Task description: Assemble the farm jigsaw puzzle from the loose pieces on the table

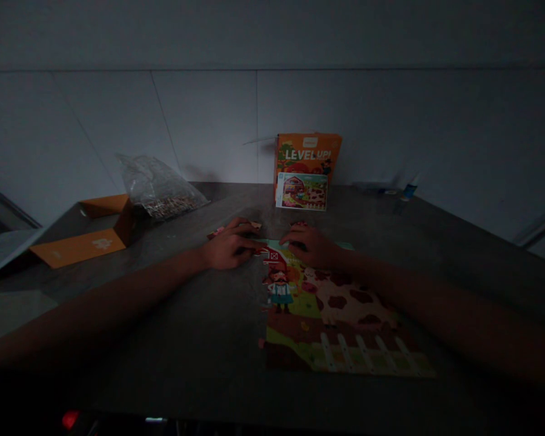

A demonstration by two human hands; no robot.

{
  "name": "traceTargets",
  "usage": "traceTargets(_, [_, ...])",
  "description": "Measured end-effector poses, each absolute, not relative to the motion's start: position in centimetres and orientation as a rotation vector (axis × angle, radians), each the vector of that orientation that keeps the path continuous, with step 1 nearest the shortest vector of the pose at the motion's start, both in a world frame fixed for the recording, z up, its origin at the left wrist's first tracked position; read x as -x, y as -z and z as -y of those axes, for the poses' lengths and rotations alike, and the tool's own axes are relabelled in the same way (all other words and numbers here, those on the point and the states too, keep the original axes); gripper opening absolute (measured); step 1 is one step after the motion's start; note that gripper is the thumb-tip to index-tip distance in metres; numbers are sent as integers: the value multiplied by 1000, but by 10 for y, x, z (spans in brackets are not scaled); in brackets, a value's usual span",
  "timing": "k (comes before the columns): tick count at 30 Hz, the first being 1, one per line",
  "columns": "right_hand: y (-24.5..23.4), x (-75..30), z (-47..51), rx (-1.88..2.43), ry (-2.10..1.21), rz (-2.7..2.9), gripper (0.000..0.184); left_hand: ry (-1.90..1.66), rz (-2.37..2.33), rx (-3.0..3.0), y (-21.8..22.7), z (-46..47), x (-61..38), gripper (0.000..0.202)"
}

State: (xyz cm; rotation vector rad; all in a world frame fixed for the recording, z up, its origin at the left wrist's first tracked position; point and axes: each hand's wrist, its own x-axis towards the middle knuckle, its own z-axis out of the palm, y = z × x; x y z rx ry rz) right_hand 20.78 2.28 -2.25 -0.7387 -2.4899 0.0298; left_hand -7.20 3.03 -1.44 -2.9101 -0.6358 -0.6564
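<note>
A partly assembled farm jigsaw puzzle [340,321] with a farmer, a cow and a white fence lies on the dark table [200,339]. My left hand [229,245] rests at the puzzle's top left corner, fingers curled over loose puzzle pieces [222,231] there. My right hand [311,245] lies on the puzzle's top edge, fingers bent down on the pieces beneath it. The scene is very dim, so I cannot make out what sits under either hand.
An orange puzzle box [306,163] with a picture card [302,191] leaning on it stands against the wall. A clear plastic bag of pieces [157,188] lies at the back left beside an orange box lid [84,239]. A small object [406,192] sits back right.
</note>
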Motion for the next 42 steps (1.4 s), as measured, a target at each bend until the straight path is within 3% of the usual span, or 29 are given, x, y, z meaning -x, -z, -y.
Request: traceTargets(42, [21, -207, -22, 734, -12, 2494, 25, 627, 627, 2932, 13, -30, 72, 40])
